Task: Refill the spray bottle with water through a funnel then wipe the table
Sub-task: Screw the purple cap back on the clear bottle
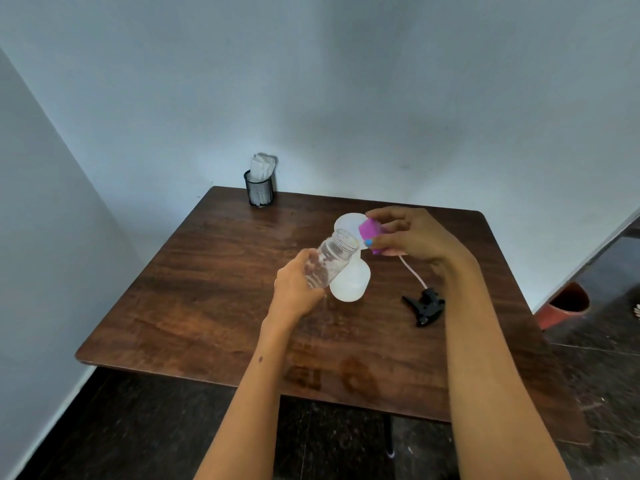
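Note:
My left hand (294,289) grips a clear plastic water bottle (334,259) by its lower half. The bottle is uncapped and tilted, its open mouth pointing up and to the right. My right hand (414,237) pinches a purple cap (370,230) just right of that mouth. Behind the clear bottle stands a white translucent spray bottle (351,282), partly hidden, with a white funnel (347,221) above its neck. The black trigger head (426,306) with its thin dip tube (412,271) lies on the table to the right.
The brown wooden table (207,289) fills a corner between two pale walls. A black mesh cup (259,190) holding white napkins stands at its far left corner. Faint marks show near the front edge. An orange bin (564,306) sits on the floor to the right.

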